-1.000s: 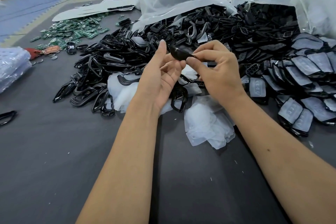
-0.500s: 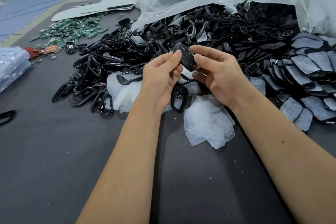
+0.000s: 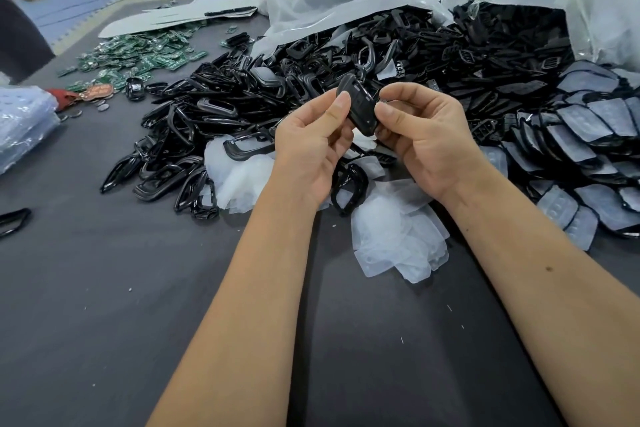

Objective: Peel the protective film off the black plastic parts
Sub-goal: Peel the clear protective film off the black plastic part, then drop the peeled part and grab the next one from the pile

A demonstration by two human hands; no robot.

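Head view: looks forward-down, close over table.

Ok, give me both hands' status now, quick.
Left hand: closed on the black plastic part, thumb on its left edge.
Right hand: closed on the same part, pinching its right edge.

Two bare forearms enter from bottom edge, no sleeves in view. Left hand bare: no glove, ring, watch or band visible. Right hand likewise bare, no glove or jewellery. Fingernails short, unpainted. Small dark mole on right forearm, another smaller spot nearer wrist. No tattoos or markings otherwise.
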